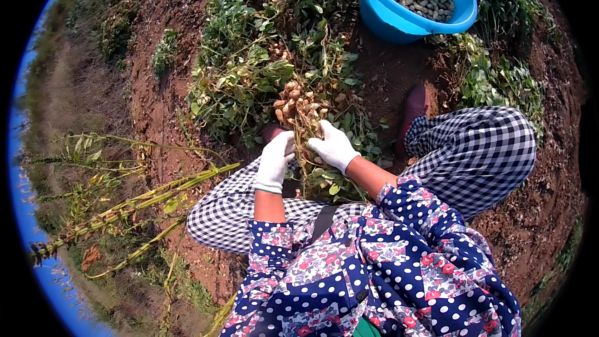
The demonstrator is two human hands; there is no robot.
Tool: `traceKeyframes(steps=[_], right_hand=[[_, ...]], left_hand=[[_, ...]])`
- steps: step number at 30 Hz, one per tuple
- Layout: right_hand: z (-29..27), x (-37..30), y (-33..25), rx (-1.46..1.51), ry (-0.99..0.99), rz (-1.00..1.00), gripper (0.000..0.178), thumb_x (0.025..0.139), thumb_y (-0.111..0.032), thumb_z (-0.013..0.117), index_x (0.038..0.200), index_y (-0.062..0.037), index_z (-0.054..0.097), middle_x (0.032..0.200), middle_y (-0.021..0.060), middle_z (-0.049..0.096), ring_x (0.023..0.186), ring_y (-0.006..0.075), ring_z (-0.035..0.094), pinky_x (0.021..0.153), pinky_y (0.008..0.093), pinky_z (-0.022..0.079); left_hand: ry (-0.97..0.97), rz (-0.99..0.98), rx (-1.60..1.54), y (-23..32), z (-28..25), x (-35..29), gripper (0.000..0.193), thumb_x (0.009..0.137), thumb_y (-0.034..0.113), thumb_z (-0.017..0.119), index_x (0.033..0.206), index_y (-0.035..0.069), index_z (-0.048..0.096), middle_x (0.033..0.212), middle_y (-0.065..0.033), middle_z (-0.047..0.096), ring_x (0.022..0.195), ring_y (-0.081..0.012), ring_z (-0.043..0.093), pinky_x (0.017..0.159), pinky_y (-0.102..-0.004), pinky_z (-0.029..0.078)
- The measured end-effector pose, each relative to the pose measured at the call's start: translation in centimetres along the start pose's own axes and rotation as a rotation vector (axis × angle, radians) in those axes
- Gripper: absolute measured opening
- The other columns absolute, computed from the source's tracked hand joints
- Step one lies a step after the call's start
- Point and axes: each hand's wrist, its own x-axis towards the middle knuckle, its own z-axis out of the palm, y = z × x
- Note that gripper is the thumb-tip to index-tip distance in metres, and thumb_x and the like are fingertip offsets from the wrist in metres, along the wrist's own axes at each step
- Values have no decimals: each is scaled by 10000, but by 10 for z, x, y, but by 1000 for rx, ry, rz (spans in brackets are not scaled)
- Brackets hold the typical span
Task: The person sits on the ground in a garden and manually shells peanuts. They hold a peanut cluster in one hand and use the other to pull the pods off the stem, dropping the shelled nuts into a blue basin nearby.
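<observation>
Between my gloved hands is an uprooted peanut plant (pixel 302 126), its roots up and its leafy stems hanging toward my lap. A cluster of tan peanut pods (pixel 293 101) clings to the roots just beyond my fingers. My left hand (pixel 274 159), in a white knit glove, is closed around the stems from the left side. From the right, my right hand (pixel 336 148), gloved the same way, closes on the plant with its thumb and fingers toward the pods. The fingertips of both hands are partly hidden by the plant.
A blue plastic tub (pixel 399 25) holding many peanut pods stands on the soil at the far right. Heaped pulled peanut plants (pixel 243 56) lie ahead, with more plants (pixel 499 81) at the right. Long weed stalks (pixel 150 203) reach in from the left beside my knee.
</observation>
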Motion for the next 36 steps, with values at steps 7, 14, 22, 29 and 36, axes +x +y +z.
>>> traceKeyframes(steps=[7,14,22,29,36], right_hand=[[24,-35,-20,-324,-237,-539,583,796,-254,574,1293,-14,385,1142,225,545,1019,378,568,855,434,476],[-7,-30,-34,-110,-160,-642,515,808,-384,646,1175,-32,565,1123,159,603,1011,315,602,889,382,472],[-3,-15,-33,13,-177,-324,809,814,-475,627,1397,-10,314,1327,242,471,1218,350,486,1020,380,377],[27,-28,-24,-333,-577,-393,518,901,-286,507,1322,-16,375,1161,250,567,1072,372,566,892,415,456],[8,-27,-29,-154,-222,-539,442,870,-400,557,1171,-76,563,984,193,641,913,364,617,780,420,495]], left_hand=[[66,123,-301,21,4,-10,321,927,221,567,1142,-17,566,1028,-90,654,859,-176,644,774,-324,533],[296,182,-485,55,-43,-10,238,845,90,560,988,-86,630,872,-150,669,720,-234,664,673,-328,570],[-102,323,-454,64,-5,-41,324,934,229,536,1179,18,559,989,-111,666,820,-190,660,638,-332,566],[-268,251,-282,70,-21,-36,366,829,54,530,1178,-53,549,1129,-188,615,1013,-290,617,926,-390,487],[-404,286,-840,43,-20,-23,400,908,145,486,1252,-58,481,1218,-204,558,1102,-336,567,1016,-503,412]])
